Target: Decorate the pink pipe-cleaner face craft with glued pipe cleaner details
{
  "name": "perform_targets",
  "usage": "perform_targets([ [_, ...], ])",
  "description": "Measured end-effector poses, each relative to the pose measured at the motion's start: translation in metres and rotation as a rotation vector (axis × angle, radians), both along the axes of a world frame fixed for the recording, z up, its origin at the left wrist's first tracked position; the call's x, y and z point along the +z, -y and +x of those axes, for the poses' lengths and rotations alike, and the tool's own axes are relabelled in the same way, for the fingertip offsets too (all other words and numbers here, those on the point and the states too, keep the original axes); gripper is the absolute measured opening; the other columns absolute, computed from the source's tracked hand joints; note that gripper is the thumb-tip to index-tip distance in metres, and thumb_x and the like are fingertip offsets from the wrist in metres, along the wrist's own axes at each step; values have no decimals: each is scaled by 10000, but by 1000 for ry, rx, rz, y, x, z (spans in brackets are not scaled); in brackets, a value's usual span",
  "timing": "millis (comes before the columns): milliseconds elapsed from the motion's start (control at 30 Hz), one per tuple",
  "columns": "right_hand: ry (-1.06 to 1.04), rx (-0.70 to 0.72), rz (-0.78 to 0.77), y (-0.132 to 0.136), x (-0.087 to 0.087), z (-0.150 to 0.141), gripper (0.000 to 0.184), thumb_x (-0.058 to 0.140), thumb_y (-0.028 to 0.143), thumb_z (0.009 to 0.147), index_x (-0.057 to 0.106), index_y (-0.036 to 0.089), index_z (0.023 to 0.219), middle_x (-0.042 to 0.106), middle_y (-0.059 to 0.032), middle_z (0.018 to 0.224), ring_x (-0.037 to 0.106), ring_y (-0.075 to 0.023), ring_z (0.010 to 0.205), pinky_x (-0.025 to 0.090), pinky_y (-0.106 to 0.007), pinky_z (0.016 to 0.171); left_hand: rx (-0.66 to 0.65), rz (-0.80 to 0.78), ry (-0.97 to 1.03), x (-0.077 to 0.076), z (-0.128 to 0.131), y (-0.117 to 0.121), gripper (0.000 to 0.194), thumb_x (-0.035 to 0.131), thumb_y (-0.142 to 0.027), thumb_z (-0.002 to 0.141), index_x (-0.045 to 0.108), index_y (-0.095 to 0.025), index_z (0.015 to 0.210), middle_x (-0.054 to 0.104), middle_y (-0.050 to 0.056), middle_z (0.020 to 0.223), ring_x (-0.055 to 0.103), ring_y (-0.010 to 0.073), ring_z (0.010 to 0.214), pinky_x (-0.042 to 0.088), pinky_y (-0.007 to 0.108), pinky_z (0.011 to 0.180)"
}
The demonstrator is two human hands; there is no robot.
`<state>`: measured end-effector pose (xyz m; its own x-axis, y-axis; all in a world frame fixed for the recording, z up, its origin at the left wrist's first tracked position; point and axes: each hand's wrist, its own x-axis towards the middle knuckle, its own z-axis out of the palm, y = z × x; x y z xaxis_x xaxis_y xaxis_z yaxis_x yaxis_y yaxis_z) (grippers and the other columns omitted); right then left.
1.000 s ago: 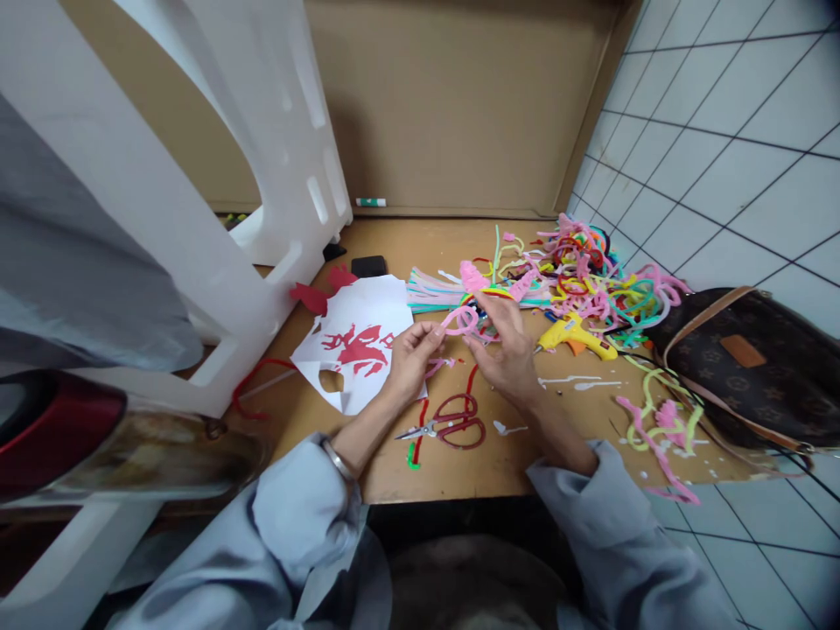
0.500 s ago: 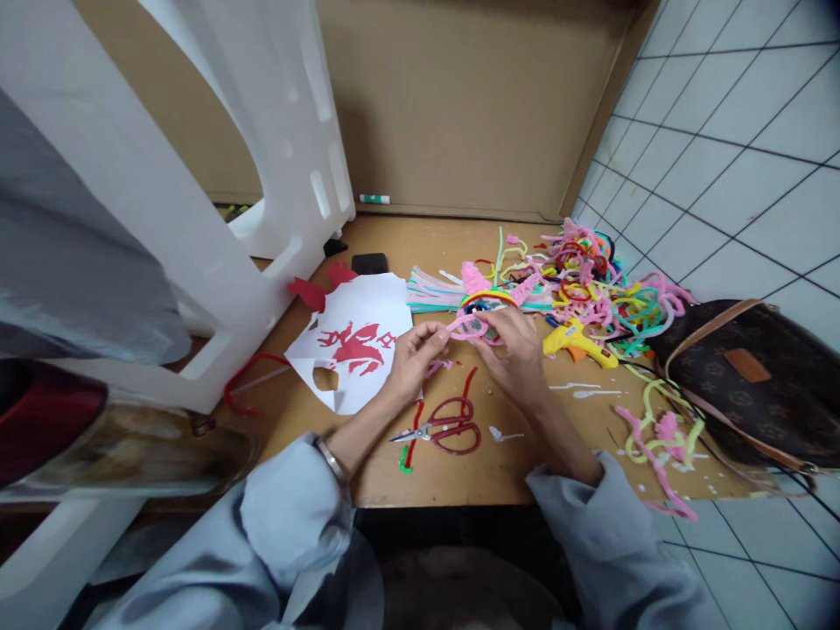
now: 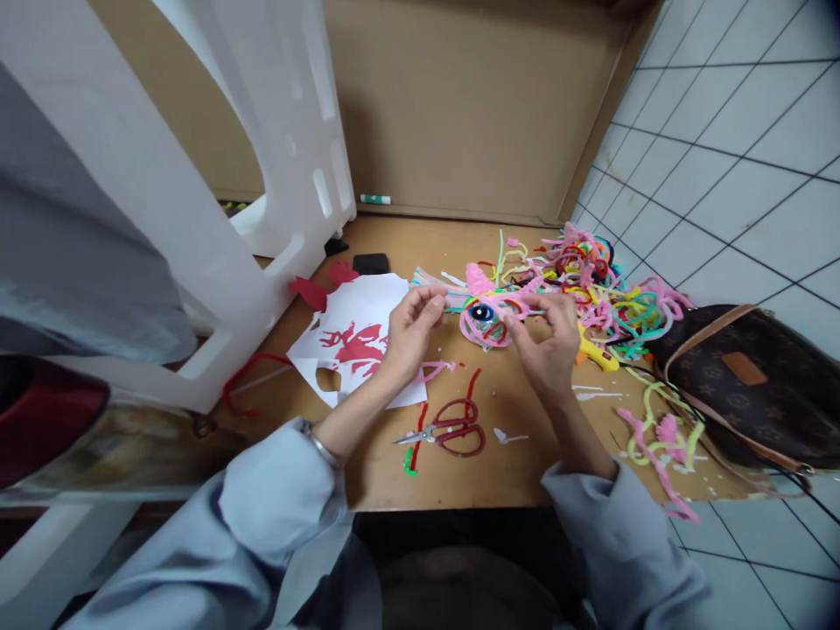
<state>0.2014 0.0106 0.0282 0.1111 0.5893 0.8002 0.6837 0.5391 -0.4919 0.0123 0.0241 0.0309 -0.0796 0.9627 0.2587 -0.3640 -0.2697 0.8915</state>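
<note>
One right hand (image 3: pixel 516 312) pinches a pink loop (image 3: pixel 468 334); if the left hand (image 3: pixel 416 327) grips, I cannot tell.

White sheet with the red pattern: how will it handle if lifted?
The white sheet looks like thin paper, so likely light and floppy. It might tear at the hole, where the rim looks narrow.

Brown tabletop (image 3: pixel 512 477) carries white paper (image 3: pixel 377 306), scissors (image 3: pixel 430 433) and tangled colourful strands (image 3: pixel 597 306)
</note>
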Motion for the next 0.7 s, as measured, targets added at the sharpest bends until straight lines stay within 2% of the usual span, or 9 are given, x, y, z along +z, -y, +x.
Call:
perform_targets([
  [100, -11, 3, 24, -8, 8, -2, 193, 681, 324, 835, 673, 200, 983, 581, -95, 1024, 576, -264, 1005, 464, -441, 924, 34, 64, -32, 2, 3, -16, 177, 725, -348, 794, 692, -174, 810, 653, 22, 800, 548, 118, 716, 442, 250, 727],
  [267, 186, -39, 47, -18, 17, -14, 221, 677, 341, 816, 659, 210, 994, 572, -112, 1133, 550, -312, 1128, 384, -500, 996, 67, 57, -87, -23, 18, -33, 220, 645, -386, 849, 646, -177, 781, 653, 16, 808, 576, 144, 806, 447, 270, 810],
  [367, 265, -109, 72, -19, 7, -15, 239, 675, 323, 799, 644, 216, 1010, 580, -106, 1155, 550, -313, 1135, 360, -502, 997, 83, 59, -126, -34, 20, -33, 294, 603, -465, 873, 632, -181, 805, 653, 24, 829, 586, 159, 837, 454, 287, 837],
  [500, 352, -152, 60, -16, -11, -12, 229, 677, 295, 791, 640, 212, 1002, 601, -111, 1155, 564, -306, 1109, 344, -490, 988, 111, 66, -148, -38, 19, -33, 378, 561, -555, 887, 618, -186, 827, 655, 35, 845, 595, 171, 850, 464, 301, 844],
  [700, 417, -148, 44, -16, -13, -15, 208, 652, 305, 829, 632, 215, 1016, 618, -110, 1160, 566, -298, 1136, 342, -460, 983, 104, 59, -162, -43, 23, -30, 356, 604, -541, 873, 615, -186, 850, 637, 22, 838, 572, 160, 834, 460, 286, 822],
])
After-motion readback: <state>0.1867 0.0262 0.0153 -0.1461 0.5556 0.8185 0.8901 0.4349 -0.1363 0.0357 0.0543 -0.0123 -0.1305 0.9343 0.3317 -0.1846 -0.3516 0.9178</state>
